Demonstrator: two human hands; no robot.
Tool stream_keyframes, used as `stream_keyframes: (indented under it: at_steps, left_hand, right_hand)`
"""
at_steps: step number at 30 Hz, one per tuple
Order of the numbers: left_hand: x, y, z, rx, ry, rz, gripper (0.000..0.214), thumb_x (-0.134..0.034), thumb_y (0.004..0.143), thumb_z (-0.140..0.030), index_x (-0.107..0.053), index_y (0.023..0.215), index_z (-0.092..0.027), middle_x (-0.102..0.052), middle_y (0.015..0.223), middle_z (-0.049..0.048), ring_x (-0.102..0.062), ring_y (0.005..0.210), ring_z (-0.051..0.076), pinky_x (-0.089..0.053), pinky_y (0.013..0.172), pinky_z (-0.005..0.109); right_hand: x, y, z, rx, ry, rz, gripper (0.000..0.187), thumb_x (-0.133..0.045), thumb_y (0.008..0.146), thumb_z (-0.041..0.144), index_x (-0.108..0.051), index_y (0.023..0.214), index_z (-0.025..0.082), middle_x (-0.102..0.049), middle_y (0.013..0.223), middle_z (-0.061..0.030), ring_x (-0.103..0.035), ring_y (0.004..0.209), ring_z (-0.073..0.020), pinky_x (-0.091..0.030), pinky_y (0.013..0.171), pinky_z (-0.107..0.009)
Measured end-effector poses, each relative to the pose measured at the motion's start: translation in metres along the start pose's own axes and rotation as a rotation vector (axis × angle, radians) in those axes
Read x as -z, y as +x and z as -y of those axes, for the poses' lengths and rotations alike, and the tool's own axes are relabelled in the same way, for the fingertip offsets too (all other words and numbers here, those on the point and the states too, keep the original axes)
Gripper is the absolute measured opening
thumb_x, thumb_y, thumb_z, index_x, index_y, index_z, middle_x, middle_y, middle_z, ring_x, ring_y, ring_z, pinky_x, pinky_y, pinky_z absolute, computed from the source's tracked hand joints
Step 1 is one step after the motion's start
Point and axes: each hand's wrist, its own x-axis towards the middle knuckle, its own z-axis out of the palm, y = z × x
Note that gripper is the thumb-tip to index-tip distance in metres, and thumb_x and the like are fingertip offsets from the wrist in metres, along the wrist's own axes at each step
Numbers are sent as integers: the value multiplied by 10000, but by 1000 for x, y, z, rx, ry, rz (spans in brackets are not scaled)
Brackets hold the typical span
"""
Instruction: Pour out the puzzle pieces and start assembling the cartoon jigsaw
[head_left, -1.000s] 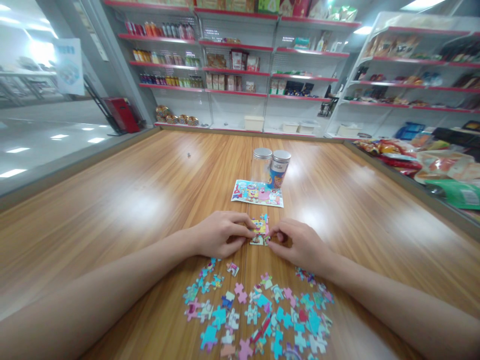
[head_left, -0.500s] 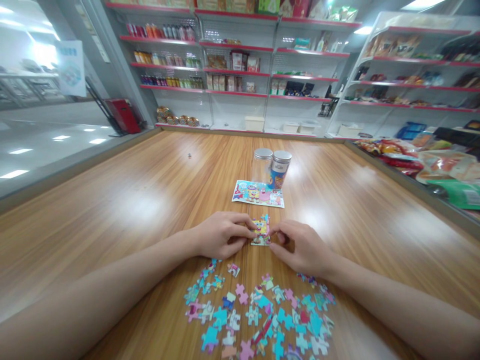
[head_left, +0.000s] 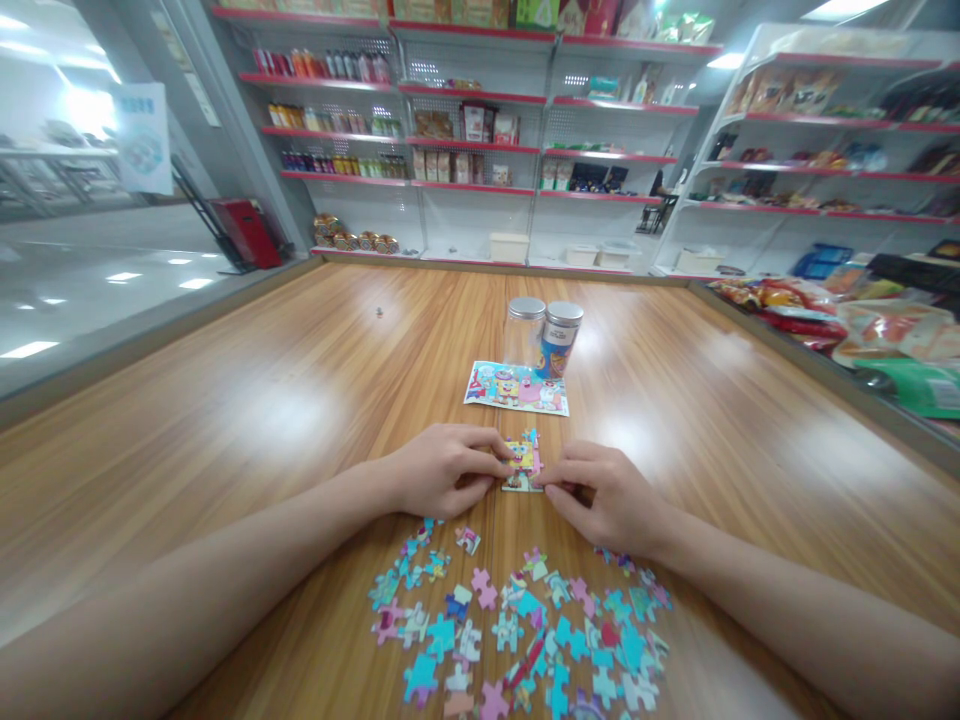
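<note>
The partly joined puzzle [head_left: 523,460] lies on the wooden table [head_left: 337,380] between two hands. At its left edge, the left hand [head_left: 454,470] has loosely bent, slightly parted fingers, their tips resting on it without wrapping around anything. At its right edge, the right hand [head_left: 606,495] has curled fingers, index tip against the lower corner and thumb close below; whether they pinch a piece, I cannot tell. Just beyond the puzzle is a cartoon picture sheet [head_left: 517,388], and past that a clear jar [head_left: 523,340] and a blue-labelled jar [head_left: 561,345]. Loose pieces [head_left: 508,631] spread on the puzzle's near side.
</note>
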Motion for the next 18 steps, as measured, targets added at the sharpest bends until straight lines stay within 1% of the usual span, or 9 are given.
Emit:
stream_keyframes:
  at_steps: [3, 5, 6, 9, 10, 12, 16, 18]
  left_hand:
    - [0, 0, 0, -1, 4, 0, 336, -542, 881, -145, -734, 1152, -192, -694, 1183, 98, -696, 1030, 214, -587, 880, 332]
    - [0, 0, 0, 2, 5, 6, 338, -545, 880, -143, -731, 1157, -196, -691, 1188, 95, -695, 1030, 211, -586, 881, 331]
    - [0, 0, -1, 2, 4, 9, 337, -547, 879, -142, -731, 1156, -198, -690, 1188, 93, -696, 1024, 208, -586, 878, 329]
    - [0, 0, -1, 10, 1, 16, 341, -552, 878, -139, -728, 1161, -207, -688, 1189, 87, -697, 1010, 202, -585, 874, 327]
    - [0, 0, -1, 11, 2, 18, 342, -553, 877, -139, -727, 1162, -210, -687, 1189, 85, -696, 1011, 201, -585, 875, 328]
    - [0, 0, 0, 12, 3, 19, 340, -551, 880, -140, -727, 1163, -210, -688, 1187, 85, -695, 1015, 203, -583, 878, 329]
    - [0, 0, 0, 8, 6, 11, 325, -546, 886, -149, -731, 1149, -199, -689, 1182, 92, -697, 1011, 205, -581, 880, 326]
    - [0, 0, 0, 6, 4, 11, 322, -546, 886, -152, -731, 1145, -199, -690, 1182, 94, -696, 1011, 205, -580, 881, 321]
  right_hand:
    - [0, 0, 0, 0, -5, 11, 168, -593, 897, 177, -757, 932, 196, -611, 724, -28, -562, 689, -151, -413, 637, -273]
    - [0, -1, 0, 0, -6, 12, 162, -596, 896, 182, -745, 959, 194, -606, 721, -20, -559, 686, -148, -416, 641, -273]
    - [0, -1, -1, -4, -6, 5, 172, -602, 893, 185, -734, 1002, 191, -603, 718, -14, -555, 680, -147, -419, 642, -272]
    - [-1, -1, -1, -23, -14, -24, 293, -625, 882, 195, -680, 1169, 185, -592, 712, 3, -547, 661, -140, -426, 640, -266]
    - [-2, -1, -1, -20, -21, -26, 315, -628, 885, 199, -670, 1196, 190, -589, 707, 7, -545, 657, -140, -426, 637, -264]
    - [-2, 0, -1, 4, -38, -11, 284, -627, 896, 210, -688, 1173, 203, -589, 701, 6, -544, 661, -141, -424, 640, -263]
    - [-3, 0, -1, 22, -69, 3, 168, -623, 910, 226, -725, 1039, 192, -601, 704, -7, -551, 675, -143, -427, 657, -271]
    - [-3, 0, -1, 17, -75, 5, 166, -620, 912, 229, -721, 1039, 189, -597, 702, -4, -552, 675, -141, -426, 660, -271]
